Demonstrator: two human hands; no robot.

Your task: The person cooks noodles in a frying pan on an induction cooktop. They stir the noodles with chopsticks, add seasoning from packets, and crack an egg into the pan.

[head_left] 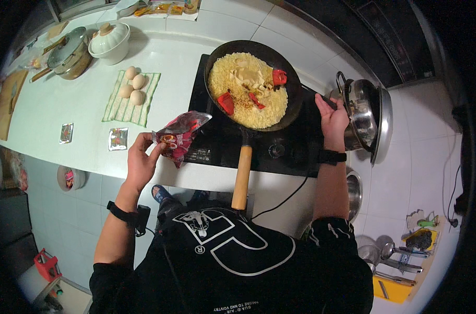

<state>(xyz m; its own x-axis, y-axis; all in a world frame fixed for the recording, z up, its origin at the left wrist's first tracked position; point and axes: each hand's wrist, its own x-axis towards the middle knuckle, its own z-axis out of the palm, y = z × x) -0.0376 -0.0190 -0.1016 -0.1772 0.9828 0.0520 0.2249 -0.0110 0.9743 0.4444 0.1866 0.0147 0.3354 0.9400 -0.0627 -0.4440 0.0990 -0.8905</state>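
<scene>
My left hand [142, 161] pinches a torn-looking red foil packet [179, 137] by its edge, near the front left of the cooktop. Right of it, a dark wok [294, 109] with a wooden handle [242, 178] sits on the black cooktop [306, 152]. Inside the wok lie pale yellow instant noodles [269, 114], a beige paste-like patch and brown bits. Several red pieces [226, 103] rest on them; I cannot tell what they are. My right hand [333, 118] hangs open and apparently bare to the wok's right, fingers stretched out, beside a steel pot [362, 112].
Several eggs [137, 97] lie on a striped cloth [117, 112] at the left. Two small sachets [118, 139] rest near the counter's front edge. Farther back stand a white lidded pot [110, 47] and a glass-lidded saucepan [73, 60]. Utensils [400, 264] hang at the lower right.
</scene>
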